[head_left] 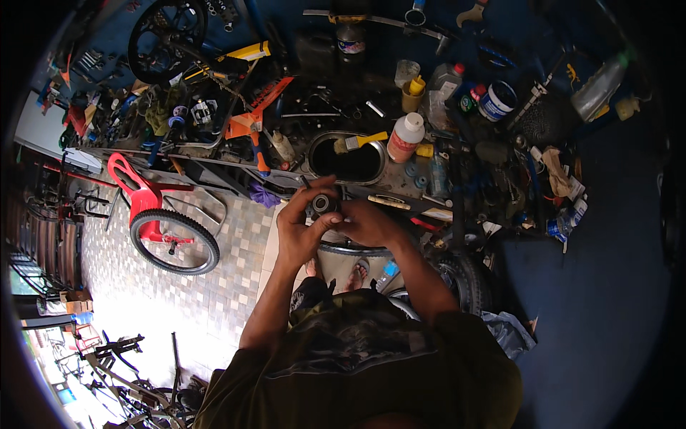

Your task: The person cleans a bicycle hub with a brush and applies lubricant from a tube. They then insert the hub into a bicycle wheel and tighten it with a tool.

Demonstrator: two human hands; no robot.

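Note:
In front of my chest, at the workbench's near edge, my left hand (296,227) is closed around a small round metal part (323,204). The part has a ringed end facing up, like a bicycle hub; its lower side is hidden by my fingers. My right hand (368,223) meets it from the right, fingers bent against the part and partly hidden. Just beyond my hands, an oval metal basin (311,163) of dark liquid sits on the bench. A yellow-handled paintbrush (366,140) lies across its rim. A white bottle with a red label (406,137) stands right of the basin.
Tools and parts crowd the bench, including an orange-handled tool (259,154) and a white tub (498,100). A bicycle wheel (350,250) is below my hands. On the left, a red plastic chair (143,193) stands behind another wheel (212,247). Bike frames (136,386) lie lower left.

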